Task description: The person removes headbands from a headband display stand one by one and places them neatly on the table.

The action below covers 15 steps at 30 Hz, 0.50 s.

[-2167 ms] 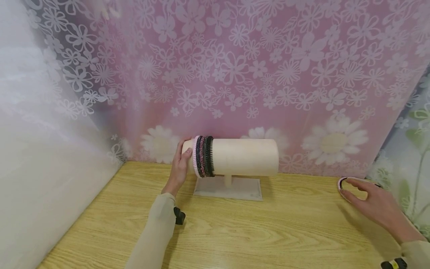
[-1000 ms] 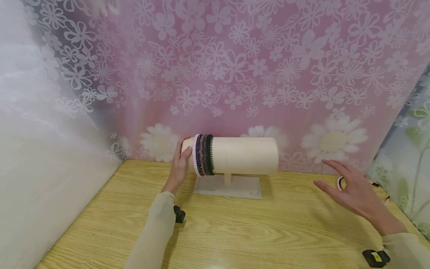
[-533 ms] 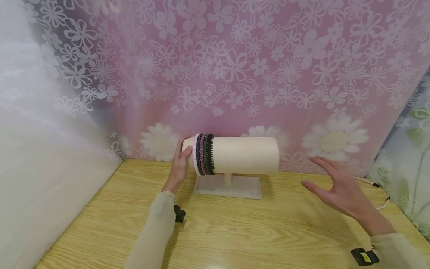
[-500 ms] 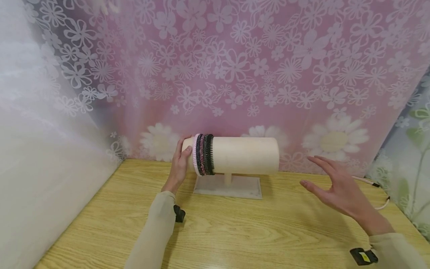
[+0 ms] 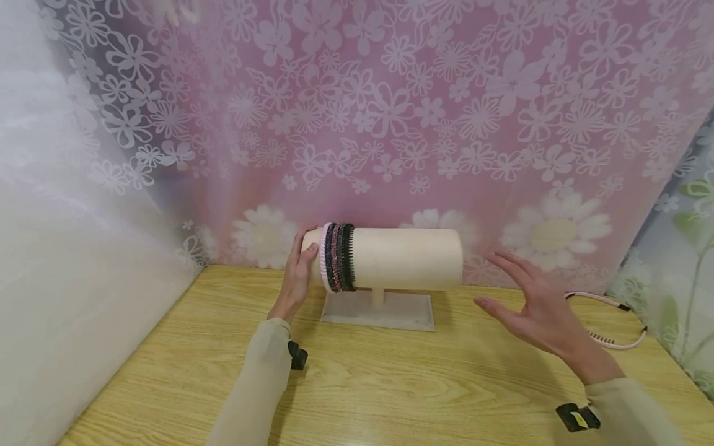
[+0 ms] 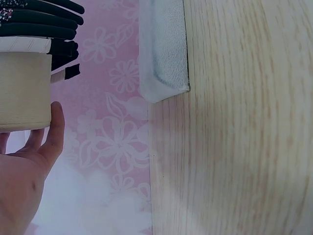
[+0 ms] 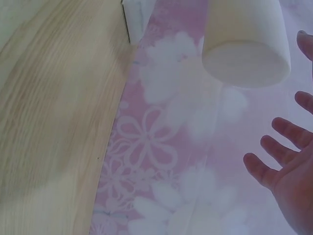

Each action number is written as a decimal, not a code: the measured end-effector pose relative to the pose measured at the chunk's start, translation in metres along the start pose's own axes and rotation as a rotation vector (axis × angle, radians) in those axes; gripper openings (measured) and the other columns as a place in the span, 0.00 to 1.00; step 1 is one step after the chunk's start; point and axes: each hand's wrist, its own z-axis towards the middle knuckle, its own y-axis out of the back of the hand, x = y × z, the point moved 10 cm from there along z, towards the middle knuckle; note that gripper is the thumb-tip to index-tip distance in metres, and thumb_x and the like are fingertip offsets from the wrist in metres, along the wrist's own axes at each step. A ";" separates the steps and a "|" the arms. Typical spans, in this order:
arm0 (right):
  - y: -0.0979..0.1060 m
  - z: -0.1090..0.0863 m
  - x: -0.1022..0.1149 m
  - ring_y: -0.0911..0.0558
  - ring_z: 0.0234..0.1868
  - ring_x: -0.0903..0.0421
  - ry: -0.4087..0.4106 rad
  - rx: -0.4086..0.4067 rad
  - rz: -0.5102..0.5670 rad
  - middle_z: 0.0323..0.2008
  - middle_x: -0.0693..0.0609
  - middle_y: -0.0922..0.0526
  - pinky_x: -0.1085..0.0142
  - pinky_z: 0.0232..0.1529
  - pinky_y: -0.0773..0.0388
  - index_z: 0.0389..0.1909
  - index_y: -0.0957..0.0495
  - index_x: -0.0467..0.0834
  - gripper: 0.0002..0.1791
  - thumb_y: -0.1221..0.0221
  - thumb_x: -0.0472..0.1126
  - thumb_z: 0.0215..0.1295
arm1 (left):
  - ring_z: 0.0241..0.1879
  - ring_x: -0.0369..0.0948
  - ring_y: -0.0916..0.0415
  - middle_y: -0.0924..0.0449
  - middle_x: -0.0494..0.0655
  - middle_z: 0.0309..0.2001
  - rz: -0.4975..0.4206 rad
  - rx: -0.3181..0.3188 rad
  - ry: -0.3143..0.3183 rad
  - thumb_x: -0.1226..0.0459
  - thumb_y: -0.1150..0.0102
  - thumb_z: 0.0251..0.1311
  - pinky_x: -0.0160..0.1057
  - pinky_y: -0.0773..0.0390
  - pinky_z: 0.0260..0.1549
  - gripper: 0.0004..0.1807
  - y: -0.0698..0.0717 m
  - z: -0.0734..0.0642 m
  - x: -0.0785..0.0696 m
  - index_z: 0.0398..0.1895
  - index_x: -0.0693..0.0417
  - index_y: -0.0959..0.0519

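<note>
A cream padded cylinder (image 5: 407,259) lies level on a post over a pale rectangular base (image 5: 401,317), forming a headband stand. My left hand (image 5: 295,279) grips its left end, thumb in front and fingers behind. Beside that hand several headbands (image 5: 337,257) sit side by side round the cylinder: a pale pink one, then dark and glittery ones, the rightmost with comb teeth. Right of the stand, my right hand (image 5: 538,313) hovers over the table, fingers spread and holding nothing. In the right wrist view, its fingers are apart from the cylinder's bare round end (image 7: 247,66).
Behind my right hand, a pale pink headband (image 5: 625,347) with dark tips lies on the wooden table (image 5: 390,384), partly hidden. A pink flowered backdrop (image 5: 390,124) rises close behind the stand. White sheeting (image 5: 83,248) borders the left side, flowered sheeting (image 5: 691,272) the right.
My right hand has left the loose pink headband at the far right and moved left toward the stand, fingers spreading. More of that headband now shows. The left hand and stand stay put.
</note>
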 end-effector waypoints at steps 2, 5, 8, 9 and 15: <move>-0.002 0.003 0.004 0.30 0.70 0.32 0.024 -0.011 0.000 0.74 0.42 0.31 0.29 0.56 0.30 0.75 0.33 0.56 0.48 0.23 0.42 0.52 | 0.45 0.46 0.25 0.28 0.56 0.63 -0.001 0.011 0.013 0.51 0.59 0.75 0.43 0.23 0.42 0.29 -0.001 -0.003 -0.010 0.78 0.41 0.39; -0.004 0.008 0.010 0.30 0.69 0.32 0.065 -0.028 -0.010 0.73 0.41 0.31 0.31 0.56 0.29 0.75 0.33 0.54 0.49 0.23 0.41 0.49 | 0.46 0.46 0.25 0.29 0.58 0.64 -0.004 0.026 0.027 0.52 0.60 0.75 0.43 0.23 0.43 0.30 -0.002 -0.007 -0.019 0.78 0.45 0.40; -0.007 0.012 0.015 0.29 0.69 0.32 0.088 -0.038 -0.023 0.73 0.41 0.30 0.32 0.57 0.27 0.75 0.32 0.53 0.50 0.22 0.42 0.48 | 0.47 0.46 0.26 0.29 0.58 0.65 0.001 0.030 0.030 0.52 0.60 0.75 0.43 0.23 0.44 0.30 -0.002 -0.007 -0.019 0.78 0.44 0.40; -0.007 0.014 0.016 0.28 0.69 0.33 0.092 -0.040 -0.025 0.73 0.41 0.30 0.33 0.57 0.27 0.75 0.32 0.53 0.50 0.22 0.42 0.47 | 0.47 0.46 0.26 0.29 0.58 0.65 0.001 0.030 0.030 0.52 0.60 0.75 0.43 0.23 0.44 0.30 -0.002 -0.007 -0.020 0.78 0.44 0.40; -0.012 0.024 0.030 0.28 0.69 0.34 0.148 -0.064 -0.006 0.71 0.38 0.29 0.33 0.56 0.26 0.72 0.29 0.48 0.49 0.22 0.40 0.45 | 0.48 0.46 0.26 0.30 0.58 0.66 0.015 0.030 0.036 0.51 0.61 0.74 0.43 0.24 0.44 0.31 -0.002 -0.009 -0.022 0.79 0.45 0.41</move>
